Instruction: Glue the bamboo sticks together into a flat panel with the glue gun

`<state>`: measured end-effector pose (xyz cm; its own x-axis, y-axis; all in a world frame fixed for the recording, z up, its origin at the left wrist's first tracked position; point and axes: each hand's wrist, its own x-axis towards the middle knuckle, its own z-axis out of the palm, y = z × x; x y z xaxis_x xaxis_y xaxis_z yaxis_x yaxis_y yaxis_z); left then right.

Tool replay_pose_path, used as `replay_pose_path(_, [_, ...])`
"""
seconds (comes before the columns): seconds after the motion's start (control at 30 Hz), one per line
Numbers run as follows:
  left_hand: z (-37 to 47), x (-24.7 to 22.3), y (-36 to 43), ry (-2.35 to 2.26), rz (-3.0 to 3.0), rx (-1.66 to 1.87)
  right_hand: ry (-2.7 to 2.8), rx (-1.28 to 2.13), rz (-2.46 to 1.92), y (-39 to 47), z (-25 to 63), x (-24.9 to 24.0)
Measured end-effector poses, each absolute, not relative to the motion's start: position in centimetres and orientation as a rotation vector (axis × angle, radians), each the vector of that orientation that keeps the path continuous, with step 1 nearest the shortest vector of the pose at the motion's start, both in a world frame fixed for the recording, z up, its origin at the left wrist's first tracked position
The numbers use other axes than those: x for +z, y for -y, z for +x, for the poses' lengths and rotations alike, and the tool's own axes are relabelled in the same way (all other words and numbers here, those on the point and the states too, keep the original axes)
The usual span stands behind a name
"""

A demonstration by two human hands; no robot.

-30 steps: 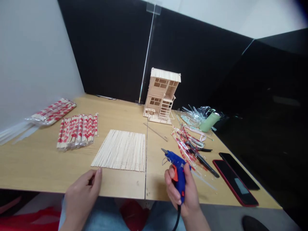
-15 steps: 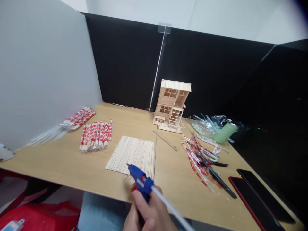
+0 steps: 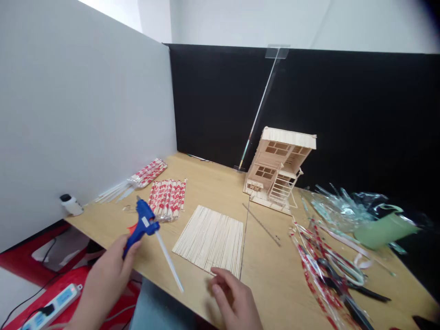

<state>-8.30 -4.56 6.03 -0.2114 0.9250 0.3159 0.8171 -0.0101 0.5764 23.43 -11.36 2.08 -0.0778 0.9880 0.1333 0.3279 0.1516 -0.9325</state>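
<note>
My left hand (image 3: 115, 261) is closed around the handle of a blue glue gun (image 3: 144, 220), raised at the left with its nozzle pointing up and away. A long white glue stick (image 3: 170, 263) sticks out of its back end. My right hand (image 3: 235, 298) holds nothing, its fingers loosely curled and a gap between thumb and forefinger. Its forefinger tip overlaps the near edge of a flat panel of thin wooden sticks (image 3: 209, 238) on the table; whether it touches, I cannot tell.
A small two-storey wooden stick house (image 3: 275, 169) stands at the back. Wrapped chopsticks (image 3: 167, 199) lie at the left, near a small white bottle (image 3: 71, 205). Scissors (image 3: 350, 302), torn wrappers (image 3: 312, 275) and a green cup (image 3: 385, 230) are at the right. A power strip (image 3: 55, 307) sits below left.
The glue gun has moved from over the panel's near edge to the left, now in my left hand alone. My right hand has come off it. The view has turned left.
</note>
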Motion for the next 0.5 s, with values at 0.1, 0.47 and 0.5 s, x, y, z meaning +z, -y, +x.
replay_pose_path(0.1, [-12.8, 5.0, 3.0, -2.262, 1.910, 0.936, 1.499, 0.937, -1.398, 11.0, 25.6, 1.6])
replay_pose_path(0.47, [-18.7, 3.4, -3.3, -2.187, 2.085, 0.608, 1.602, 0.540, -1.593, 9.3, 30.8, 2.4])
replay_pose_path(0.5, [-18.8, 3.3, -3.8, -2.206, 2.106, 0.568, 1.602, 0.502, -1.615, 9.3, 31.0, 2.3])
